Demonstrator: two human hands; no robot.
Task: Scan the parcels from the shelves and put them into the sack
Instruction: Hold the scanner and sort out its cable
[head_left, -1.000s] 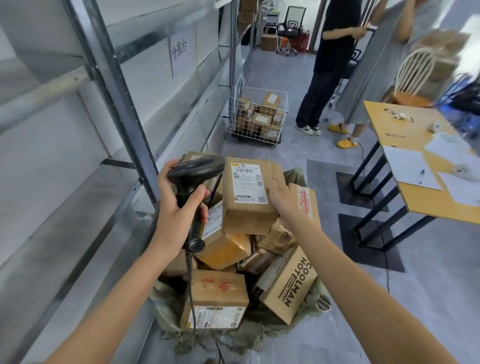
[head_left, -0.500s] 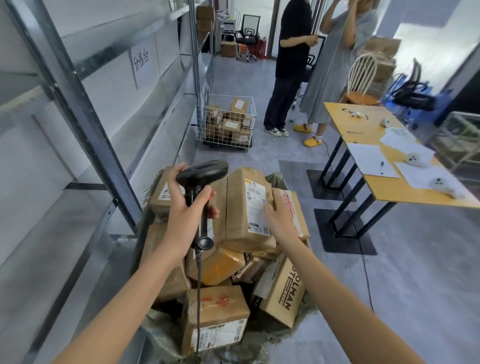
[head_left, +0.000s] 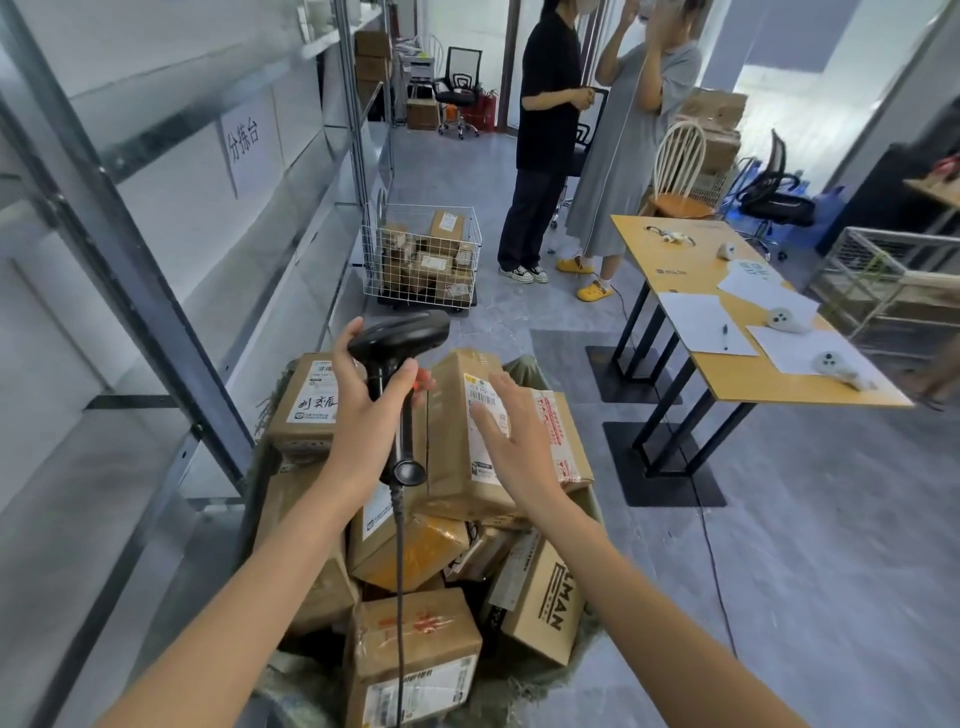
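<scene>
Parcels (head_left: 457, 441) fill the sack (head_left: 530, 691); left hand (head_left: 363, 415) grips the scanner (head_left: 400, 338), right hand (head_left: 511, 436) spread wide above.

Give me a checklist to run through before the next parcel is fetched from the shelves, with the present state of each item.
1. Scanner firmly held: ok, the left hand grips its handle.
2. Right hand free: ok, its fingers are spread and grip nothing; it hangs over the top parcel.
3. Top parcel in the sack: ok, it lies on the heap with its label up.
4. Room left in the sack: not ok, the boxes are heaped above its rim.
5. Scanner cable clear: cannot tell, it hangs down across the boxes.
6. Next parcel on the shelves: cannot tell, none shows in view.
</scene>
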